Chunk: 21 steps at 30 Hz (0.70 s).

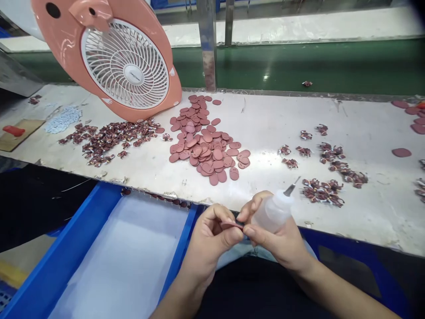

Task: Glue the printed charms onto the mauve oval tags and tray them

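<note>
My left hand [212,235] pinches a flat reddish-brown oval disc [231,225] near the table's front edge. Across my right hand [282,239] lies a translucent squeeze bottle [272,213], its metal needle tip pointing up and right. The right thumb and forefinger also meet the disc's right end, where a small dark piece shows; its kind is hidden by the fingers. Ahead of my hands lies a heap of similar oval discs [207,150], some with small holes. Several small brown and white figures [322,192] lie beyond the right hand.
An orange fan [133,75] stands at the back left, behind a pile of small brown figures [106,137]. A lined blue bin [69,235] is below the table at left. Beyond the white table [262,119] runs a green belt [299,66], with a metal post [208,48] before it.
</note>
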### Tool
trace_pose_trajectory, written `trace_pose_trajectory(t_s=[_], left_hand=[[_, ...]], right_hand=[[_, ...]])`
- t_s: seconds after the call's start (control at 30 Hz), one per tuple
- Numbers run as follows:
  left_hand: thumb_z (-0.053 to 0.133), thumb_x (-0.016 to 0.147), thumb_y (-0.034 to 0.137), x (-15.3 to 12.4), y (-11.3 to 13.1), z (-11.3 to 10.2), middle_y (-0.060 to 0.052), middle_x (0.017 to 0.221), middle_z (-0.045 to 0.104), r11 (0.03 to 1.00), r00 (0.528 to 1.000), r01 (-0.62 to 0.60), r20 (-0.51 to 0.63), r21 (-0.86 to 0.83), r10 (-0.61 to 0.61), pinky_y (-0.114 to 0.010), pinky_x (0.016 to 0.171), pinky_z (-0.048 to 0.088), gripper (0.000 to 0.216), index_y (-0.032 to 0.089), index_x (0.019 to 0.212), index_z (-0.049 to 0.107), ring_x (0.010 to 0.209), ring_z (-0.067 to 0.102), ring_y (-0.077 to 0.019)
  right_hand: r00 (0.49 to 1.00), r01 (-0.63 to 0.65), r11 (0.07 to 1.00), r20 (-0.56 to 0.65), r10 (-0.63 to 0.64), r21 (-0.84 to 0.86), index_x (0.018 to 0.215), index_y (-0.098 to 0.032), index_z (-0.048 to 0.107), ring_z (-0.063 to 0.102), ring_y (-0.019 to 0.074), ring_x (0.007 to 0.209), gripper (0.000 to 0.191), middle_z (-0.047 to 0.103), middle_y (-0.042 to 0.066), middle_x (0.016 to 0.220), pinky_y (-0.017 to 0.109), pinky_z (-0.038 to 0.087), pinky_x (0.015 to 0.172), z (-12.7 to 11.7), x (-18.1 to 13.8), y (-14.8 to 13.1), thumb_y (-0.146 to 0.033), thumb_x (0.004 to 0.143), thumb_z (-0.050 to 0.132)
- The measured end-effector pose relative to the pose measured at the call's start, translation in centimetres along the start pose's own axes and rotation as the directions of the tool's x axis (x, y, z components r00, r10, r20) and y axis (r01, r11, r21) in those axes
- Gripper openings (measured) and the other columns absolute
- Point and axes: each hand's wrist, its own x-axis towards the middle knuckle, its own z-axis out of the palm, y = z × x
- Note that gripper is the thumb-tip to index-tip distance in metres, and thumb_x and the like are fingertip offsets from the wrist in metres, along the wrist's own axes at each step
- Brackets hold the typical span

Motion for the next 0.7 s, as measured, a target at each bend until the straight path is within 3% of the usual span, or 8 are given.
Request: trace_pose_trajectory(t_s=[0.2,0.27,0.4,0.5,0.6,0.7], left_hand=[[0.091,0.068,0.029,-1.3,-1.3,0.8,0.006,0.062,0.052,0.991,0.994,0.099,-0.032,-0.091,-0.102,-0.016,0.045,0.033,0.031,0.02,0.066,0.062,0.047,0.043,-0.0035],[0.091,0.067,0.031,-1.3,-1.4,0.8,0.006,0.061,0.053,0.995,0.998,0.053,-0.017,-0.084,-0.055,-0.017,0.049,0.038,0.023,0.023,0.075,0.07,0.049,0.046,-0.0045],[0.087,0.073,0.037,-0.9,-2.3,0.8,0.003,0.076,0.057,0.993,0.979,-0.113,0.169,-0.021,0.115,-0.024,0.056,0.047,0.032,0.033,0.104,0.079,0.054,0.055,-0.0073],[0.087,0.071,0.041,-0.6,-2.9,0.4,0.004,0.079,0.055,0.983,0.959,-0.177,0.215,-0.054,0.184,-0.022,0.051,0.046,0.031,0.032,0.1,0.08,0.052,0.055,-0.006],[0.088,0.067,0.047,-0.5,-3.2,-0.1,0.001,0.085,0.062,0.982,0.979,-0.151,0.117,-0.116,0.164,-0.016,0.047,0.045,0.035,0.027,0.095,0.081,0.058,0.057,-0.0064],[0.087,0.066,0.051,-0.8,-3.1,-0.5,-0.003,0.088,0.072,0.977,0.992,-0.08,0.084,-0.199,0.098,-0.015,0.048,0.049,0.038,0.027,0.095,0.081,0.065,0.063,-0.0097]], right_hand=[[0.99,-0.141,0.949,0.066,0.127,0.283,0.097,-0.024,0.046,0.059,0.008,0.056,0.028,0.066,-0.001,0.081,0.015,0.049,0.045,-0.2,-1.1,-0.1,-0.031,0.09,0.072],[0.984,-0.176,0.935,0.045,0.17,0.309,0.099,-0.024,0.045,0.058,0.0067,0.054,0.031,0.065,-0.002,0.082,0.015,0.049,0.046,-0.2,-1.4,0.1,-0.032,0.089,0.073],[0.957,-0.284,0.895,0.051,0.285,0.343,0.101,-0.025,0.041,0.055,0.0071,0.047,0.039,0.061,-0.005,0.074,0.016,0.045,0.041,0.0,-1.6,0.6,-0.041,0.087,0.073],[0.929,-0.366,0.87,0.076,0.362,0.332,0.108,-0.025,0.041,0.055,0.0094,0.048,0.044,0.058,-0.005,0.07,0.018,0.046,0.041,-0.7,-1.8,0.5,-0.051,0.088,0.07],[0.907,-0.419,0.884,0.052,0.418,0.208,0.126,-0.03,0.033,0.055,0.0116,0.055,0.051,0.06,-0.003,0.077,0.021,0.049,0.046,-2.5,-2.5,-0.3,-0.059,0.092,0.06],[0.922,-0.387,0.908,-0.089,0.377,-0.159,0.13,-0.038,0.036,0.055,0.0117,0.06,0.048,0.059,-0.003,0.084,0.022,0.05,0.053,-4.7,-3.6,-1.5,-0.045,0.093,0.065]])
